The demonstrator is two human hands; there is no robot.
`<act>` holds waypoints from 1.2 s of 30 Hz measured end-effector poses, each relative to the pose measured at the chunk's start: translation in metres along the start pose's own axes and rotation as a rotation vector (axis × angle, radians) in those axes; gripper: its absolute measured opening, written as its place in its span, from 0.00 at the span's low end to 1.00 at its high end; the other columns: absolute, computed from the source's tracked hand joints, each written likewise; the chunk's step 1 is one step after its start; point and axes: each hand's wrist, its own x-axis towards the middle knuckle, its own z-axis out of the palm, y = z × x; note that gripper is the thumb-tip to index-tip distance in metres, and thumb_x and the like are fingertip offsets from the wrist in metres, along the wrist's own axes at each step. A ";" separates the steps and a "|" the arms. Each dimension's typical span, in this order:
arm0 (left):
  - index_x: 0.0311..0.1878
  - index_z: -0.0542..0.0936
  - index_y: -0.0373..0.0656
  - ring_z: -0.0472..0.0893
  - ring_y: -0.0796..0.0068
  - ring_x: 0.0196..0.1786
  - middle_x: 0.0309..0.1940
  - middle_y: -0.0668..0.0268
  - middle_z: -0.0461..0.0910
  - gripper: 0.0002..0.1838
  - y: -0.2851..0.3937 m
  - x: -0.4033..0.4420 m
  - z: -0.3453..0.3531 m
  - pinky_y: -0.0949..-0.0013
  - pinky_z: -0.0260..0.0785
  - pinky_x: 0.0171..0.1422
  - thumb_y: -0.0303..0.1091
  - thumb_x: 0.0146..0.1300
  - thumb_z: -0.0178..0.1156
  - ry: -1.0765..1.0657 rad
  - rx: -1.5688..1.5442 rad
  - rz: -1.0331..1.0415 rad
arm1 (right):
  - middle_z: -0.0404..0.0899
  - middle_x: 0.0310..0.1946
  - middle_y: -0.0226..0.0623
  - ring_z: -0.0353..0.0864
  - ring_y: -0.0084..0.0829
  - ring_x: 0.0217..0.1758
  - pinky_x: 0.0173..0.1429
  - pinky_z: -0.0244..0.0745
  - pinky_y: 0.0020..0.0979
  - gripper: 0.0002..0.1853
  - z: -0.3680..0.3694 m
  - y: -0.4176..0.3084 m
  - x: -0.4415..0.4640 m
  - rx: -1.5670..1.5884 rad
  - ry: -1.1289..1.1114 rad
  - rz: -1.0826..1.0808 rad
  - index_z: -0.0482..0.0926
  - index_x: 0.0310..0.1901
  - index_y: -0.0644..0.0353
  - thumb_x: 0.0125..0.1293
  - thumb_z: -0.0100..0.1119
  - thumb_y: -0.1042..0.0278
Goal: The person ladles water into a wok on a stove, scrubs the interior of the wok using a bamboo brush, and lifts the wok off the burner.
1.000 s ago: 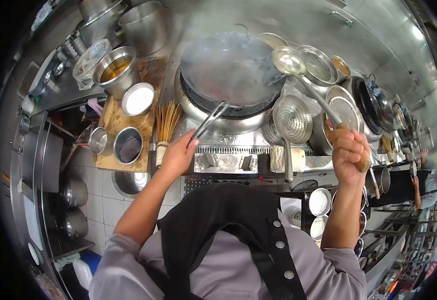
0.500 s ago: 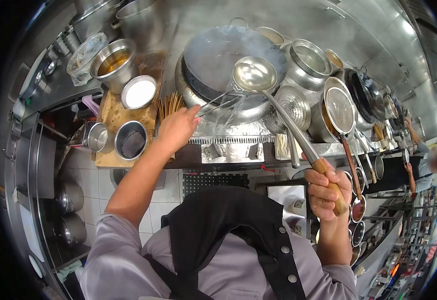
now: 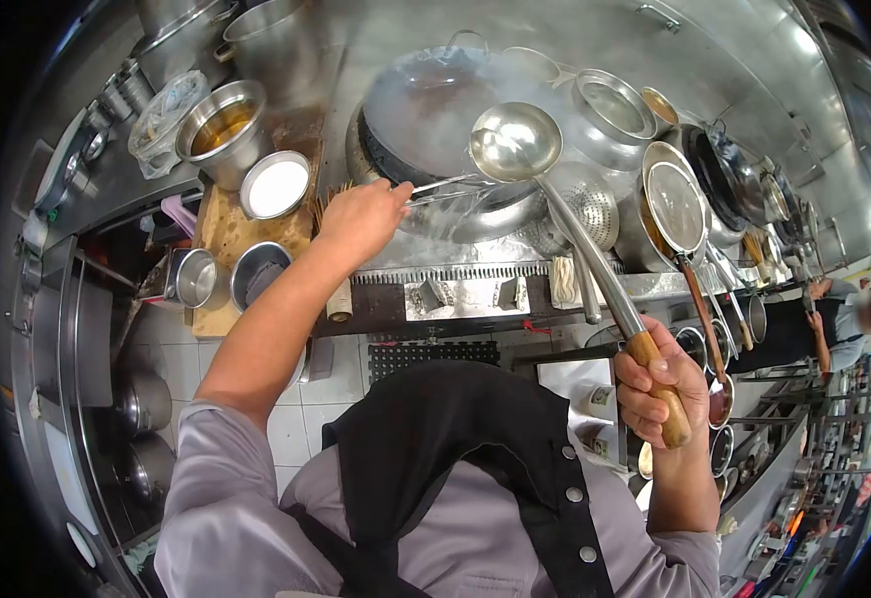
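My right hand (image 3: 663, 384) is closed round the wooden handle of a large steel ladle (image 3: 517, 142). The ladle's bowl hangs over the front right of a steaming wok (image 3: 425, 110). My left hand (image 3: 363, 221) grips thin metal tongs (image 3: 445, 189), whose two arms reach right to just below the ladle's bowl. Whether the tongs' tips touch the ladle or the wok's rim I cannot tell. Steam blurs the inside of the wok. Behind my left hand a bundle of thin sticks (image 3: 324, 202) is partly hidden.
Left of the stove, a wooden board (image 3: 226, 231) carries a bowl of white contents (image 3: 276, 184) and steel pots. A pot of amber liquid (image 3: 224, 128) stands behind. At right are a perforated skimmer (image 3: 587, 204), a mesh strainer (image 3: 675, 204) and a co-worker (image 3: 822, 329).
My left hand has moved right and slightly up with the tongs. The ladle's bowl has shifted slightly, and its handle end is a little lower. Water falling at the wok's front no longer shows clearly.
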 end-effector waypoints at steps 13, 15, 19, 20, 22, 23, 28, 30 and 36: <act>0.60 0.79 0.44 0.83 0.44 0.46 0.42 0.49 0.83 0.18 -0.010 -0.043 0.046 0.47 0.75 0.49 0.40 0.70 0.60 0.131 -0.196 -0.260 | 0.74 0.29 0.43 0.70 0.26 0.15 0.15 0.64 0.25 0.34 -0.030 -0.052 0.040 -0.552 0.193 -0.189 0.62 0.72 0.59 0.63 0.55 0.80; 0.60 0.80 0.42 0.82 0.42 0.49 0.48 0.46 0.83 0.19 -0.022 -0.074 0.072 0.49 0.75 0.53 0.40 0.71 0.60 0.097 -0.291 -0.413 | 0.75 0.27 0.37 0.72 0.25 0.16 0.19 0.68 0.24 0.35 -0.059 -0.078 0.070 -0.811 0.282 -0.324 0.59 0.74 0.59 0.64 0.54 0.81; 0.63 0.77 0.39 0.80 0.73 0.26 0.31 0.62 0.82 0.20 -0.001 -0.128 0.098 0.68 0.70 0.28 0.39 0.74 0.59 0.036 -0.857 -0.919 | 0.75 0.26 0.36 0.77 0.27 0.22 0.24 0.72 0.28 0.36 -0.111 -0.182 0.138 -1.157 0.567 -0.415 0.58 0.73 0.61 0.63 0.56 0.79; 0.64 0.76 0.39 0.69 0.85 0.19 0.26 0.70 0.75 0.20 0.008 -0.138 0.110 0.76 0.59 0.20 0.38 0.75 0.59 0.098 -1.046 -1.006 | 0.75 0.26 0.36 0.77 0.27 0.22 0.24 0.71 0.29 0.34 -0.121 -0.214 0.160 -1.286 0.659 -0.430 0.60 0.71 0.62 0.62 0.56 0.78; 0.65 0.74 0.39 0.70 0.84 0.19 0.26 0.70 0.75 0.21 0.029 -0.153 0.116 0.77 0.61 0.21 0.38 0.75 0.58 0.104 -1.111 -1.063 | 0.75 0.25 0.37 0.76 0.28 0.22 0.24 0.70 0.30 0.29 -0.172 -0.285 0.219 -1.486 0.748 -0.455 0.64 0.65 0.66 0.61 0.56 0.78; 0.65 0.74 0.39 0.70 0.84 0.19 0.26 0.70 0.75 0.21 0.040 -0.158 0.120 0.77 0.61 0.21 0.38 0.75 0.58 0.116 -1.113 -1.066 | 0.75 0.24 0.37 0.76 0.29 0.22 0.24 0.70 0.31 0.26 -0.199 -0.315 0.248 -1.557 0.748 -0.472 0.66 0.62 0.68 0.61 0.56 0.77; 0.66 0.73 0.39 0.70 0.85 0.19 0.26 0.70 0.75 0.21 0.090 -0.174 0.124 0.78 0.60 0.19 0.39 0.76 0.58 0.114 -1.185 -1.215 | 0.74 0.22 0.36 0.74 0.27 0.21 0.22 0.69 0.29 0.04 -0.227 -0.376 0.333 -1.052 0.661 -0.109 0.70 0.38 0.67 0.66 0.55 0.78; 0.66 0.73 0.38 0.70 0.85 0.19 0.26 0.70 0.75 0.21 0.101 -0.177 0.120 0.78 0.59 0.19 0.39 0.76 0.58 0.109 -1.163 -1.221 | 0.73 0.22 0.35 0.74 0.26 0.21 0.22 0.69 0.27 0.05 -0.242 -0.387 0.340 -0.499 0.481 -0.161 0.69 0.35 0.64 0.67 0.55 0.78; 0.68 0.72 0.37 0.71 0.84 0.20 0.25 0.71 0.74 0.23 0.092 -0.181 0.137 0.77 0.63 0.21 0.38 0.76 0.58 0.219 -1.166 -1.165 | 0.71 0.24 0.30 0.73 0.23 0.25 0.27 0.72 0.23 0.07 -0.212 -0.359 0.282 0.269 0.006 -0.102 0.70 0.30 0.61 0.66 0.56 0.76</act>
